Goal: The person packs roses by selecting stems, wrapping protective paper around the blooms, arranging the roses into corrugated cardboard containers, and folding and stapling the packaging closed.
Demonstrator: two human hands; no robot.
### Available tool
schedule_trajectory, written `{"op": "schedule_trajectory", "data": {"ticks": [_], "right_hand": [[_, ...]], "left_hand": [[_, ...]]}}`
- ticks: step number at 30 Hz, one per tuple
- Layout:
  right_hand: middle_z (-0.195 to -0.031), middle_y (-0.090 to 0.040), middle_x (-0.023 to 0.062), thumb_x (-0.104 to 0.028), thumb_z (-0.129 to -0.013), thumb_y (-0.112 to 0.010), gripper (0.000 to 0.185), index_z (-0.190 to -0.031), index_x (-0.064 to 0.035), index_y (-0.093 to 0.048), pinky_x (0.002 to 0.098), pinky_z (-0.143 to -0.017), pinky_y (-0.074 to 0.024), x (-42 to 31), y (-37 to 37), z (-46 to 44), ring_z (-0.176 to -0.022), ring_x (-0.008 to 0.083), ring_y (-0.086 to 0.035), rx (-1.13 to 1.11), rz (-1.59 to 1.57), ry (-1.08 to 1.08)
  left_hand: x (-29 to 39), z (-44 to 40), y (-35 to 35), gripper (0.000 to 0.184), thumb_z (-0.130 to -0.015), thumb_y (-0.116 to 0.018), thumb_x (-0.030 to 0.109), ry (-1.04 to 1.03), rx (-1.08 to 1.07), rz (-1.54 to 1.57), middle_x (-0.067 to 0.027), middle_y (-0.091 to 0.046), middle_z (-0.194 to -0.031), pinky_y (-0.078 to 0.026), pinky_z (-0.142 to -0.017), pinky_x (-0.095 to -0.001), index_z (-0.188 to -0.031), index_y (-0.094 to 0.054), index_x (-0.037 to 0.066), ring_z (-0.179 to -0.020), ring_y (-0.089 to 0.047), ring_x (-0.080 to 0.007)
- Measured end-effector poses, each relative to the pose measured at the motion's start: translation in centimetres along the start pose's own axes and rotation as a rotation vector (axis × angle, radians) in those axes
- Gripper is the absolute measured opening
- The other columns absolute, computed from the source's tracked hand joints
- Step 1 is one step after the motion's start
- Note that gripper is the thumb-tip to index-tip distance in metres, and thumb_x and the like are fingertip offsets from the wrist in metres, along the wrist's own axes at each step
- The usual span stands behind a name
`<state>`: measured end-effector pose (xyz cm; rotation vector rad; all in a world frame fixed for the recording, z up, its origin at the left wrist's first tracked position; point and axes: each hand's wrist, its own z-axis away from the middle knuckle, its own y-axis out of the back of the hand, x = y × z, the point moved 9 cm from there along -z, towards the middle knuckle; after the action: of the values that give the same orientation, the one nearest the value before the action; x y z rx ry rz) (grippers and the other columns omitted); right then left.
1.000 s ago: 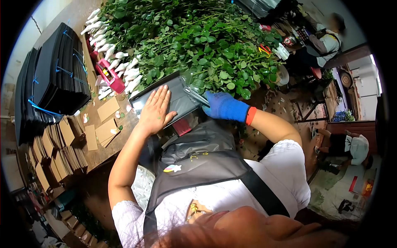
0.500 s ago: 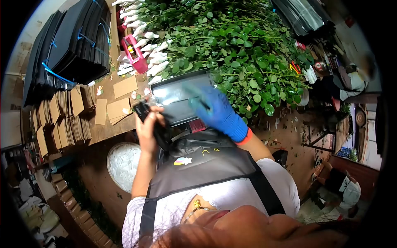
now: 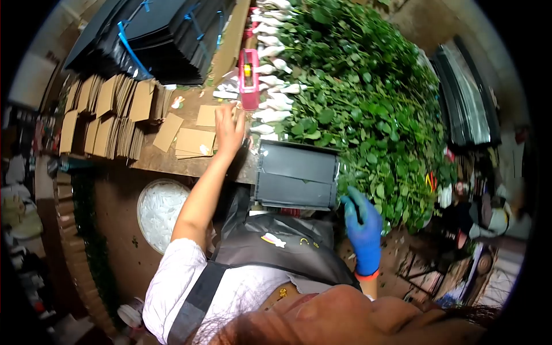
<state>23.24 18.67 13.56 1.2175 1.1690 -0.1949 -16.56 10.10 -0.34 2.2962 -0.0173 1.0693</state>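
Observation:
My bare left hand [image 3: 229, 133] reaches over the table beside the pink basket [image 3: 250, 95], its fingers apart. Flat cardboard pieces [image 3: 195, 142] lie just left of it. In front of my apron sits a dark grey rectangular box [image 3: 296, 172] at the table edge, its top folded flat in panels. My right hand [image 3: 363, 224], in a blue glove with green fingertips, hovers off the box's right corner. Its thumb and fingers are apart, with nothing visible between them. Leafy green stems [image 3: 351, 115] with white-wrapped heads [image 3: 273, 103] are piled beyond the box.
Bundled black sheets [image 3: 167, 40] with blue straps stand at the back left, above stacked cardboard pieces [image 3: 106, 118]. A round tub of white pieces [image 3: 163, 210] stands below the table. Dark sheets wrapped in clear plastic [image 3: 468, 95] lie at the right. A person [image 3: 491, 221] is at far right.
My left hand no longer has the black item and has moved forward to the cardboard and pink basket. My gloved right hand has drawn off the box to its right. The view has shifted.

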Motion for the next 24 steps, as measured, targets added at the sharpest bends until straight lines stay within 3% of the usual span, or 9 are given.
{"op": "schedule_trajectory", "data": {"ticks": [2,3,6,9,13,16,20,22,24], "right_hand": [[-0.111,-0.073,0.0147,-0.004,-0.098,-0.058,0.034,-0.13,0.0051,-0.062,0.0308,-0.087,-0.0545,-0.6,-2.6,-0.2,-0.102,0.0171,-0.07,-0.143,-0.198,-0.01],[-0.108,-0.074,0.0146,-0.004,-0.098,-0.058,0.034,-0.131,0.0032,-0.062,0.031,-0.088,-0.0544,-1.6,-3.7,-0.8,-0.102,0.0173,-0.07,-0.184,-0.207,0.044],[-0.096,-0.075,0.0136,-0.002,-0.089,-0.064,0.032,-0.122,-0.0016,-0.067,0.0393,-0.077,-0.0561,-4.9,-5.7,-2.5,-0.084,0.0302,-0.071,-0.165,-0.05,0.307],[-0.096,-0.075,0.0127,-0.002,-0.088,-0.065,0.034,-0.122,-0.0019,-0.067,0.0404,-0.079,-0.0552,-5.4,-6.3,-3.0,-0.086,0.0313,-0.071,-0.214,-0.056,0.321],[-0.095,-0.075,0.0115,-0.003,-0.088,-0.065,0.033,-0.121,-0.0017,-0.067,0.0397,-0.079,-0.0544,-4.9,-5.7,-2.7,-0.084,0.0309,-0.07,-0.196,-0.044,0.32],[-0.093,-0.074,0.0116,-0.002,-0.088,-0.064,0.031,-0.119,-0.0009,-0.068,0.0396,-0.077,-0.0537,-4.6,-5.4,-2.7,-0.082,0.0307,-0.069,-0.184,-0.063,0.344],[-0.09,-0.073,0.0124,-0.002,-0.088,-0.063,0.029,-0.117,0.0001,-0.068,0.0404,-0.075,-0.0526,-6.2,-5.2,-3.4,-0.08,0.0305,-0.068,-0.186,0.005,0.395],[-0.09,-0.073,0.0117,-0.002,-0.088,-0.064,0.029,-0.116,0.0001,-0.068,0.0399,-0.074,-0.0525,-6.6,-4.2,-3.2,-0.079,0.0302,-0.068,-0.147,0.042,0.414],[-0.092,-0.074,0.0103,-0.002,-0.087,-0.065,0.03,-0.117,-0.001,-0.068,0.0393,-0.076,-0.0529,-5.8,-3.2,-2.4,-0.081,0.0298,-0.068,-0.082,0.073,0.411]], "left_hand": [[-3.9,-3.9,-2.4,0.038,-0.095,-0.068,0.025,0.209,0.054,0.045,-0.0235,-0.059,-0.113,-0.047,-0.094,-0.0438,-0.119,-0.062,-0.004,-0.106,-0.059,-0.0385],[-6.0,-5.8,-3.9,0.04,-0.095,-0.067,0.034,0.301,0.001,-0.031,-0.0255,-0.064,-0.108,-0.049,-0.093,-0.0434,-0.111,-0.07,-0.003,-0.105,-0.061,-0.0399],[-9.5,-9.2,-8.1,0.043,-0.094,-0.062,0.043,0.524,-0.338,-0.066,-0.0228,-0.07,-0.082,-0.053,-0.08,-0.0458,-0.095,-0.077,0.002,-0.085,-0.07,-0.0386],[-10.1,-10.6,-10.1,0.041,-0.095,-0.059,0.04,0.464,-0.355,0.084,-0.0211,-0.07,-0.077,-0.053,-0.076,-0.0459,-0.093,-0.075,0.002,-0.079,-0.071,-0.0372],[-6.4,-11.0,-5.7,0.04,-0.097,-0.055,0.037,0.389,-0.212,0.045,-0.0213,-0.07,-0.079,-0.052,-0.076,-0.0467,-0.084,-0.072,0.003,-0.081,-0.071,-0.037],[-4.6,-6.3,-5.3,0.038,-0.098,-0.054,0.035,0.377,-0.4,-0.023,-0.0218,-0.07,-0.081,-0.052,-0.077,-0.0491,-0.085,-0.07,0.003,-0.084,-0.07,-0.0398],[-3.7,-4.4,-5.6,0.034,-0.097,-0.054,0.034,0.212,-0.398,-0.444,-0.024,-0.071,-0.088,-0.053,-0.079,-0.0548,-0.09,-0.069,0.003,-0.089,-0.068,-0.0455],[-4.7,-4.6,-6.7,0.032,-0.098,-0.055,0.034,0.097,-0.595,-0.574,-0.0242,-0.07,-0.092,-0.053,-0.079,-0.0554,-0.096,-0.07,0.005,-0.089,-0.067,-0.0461],[0.0,-4.0,-4.4,0.033,-0.097,-0.056,0.034,0.087,-0.609,-0.453,-0.0236,-0.07,-0.089,-0.053,-0.078,-0.0535,-0.091,-0.071,0.005,-0.089,-0.068,-0.0428]]}}
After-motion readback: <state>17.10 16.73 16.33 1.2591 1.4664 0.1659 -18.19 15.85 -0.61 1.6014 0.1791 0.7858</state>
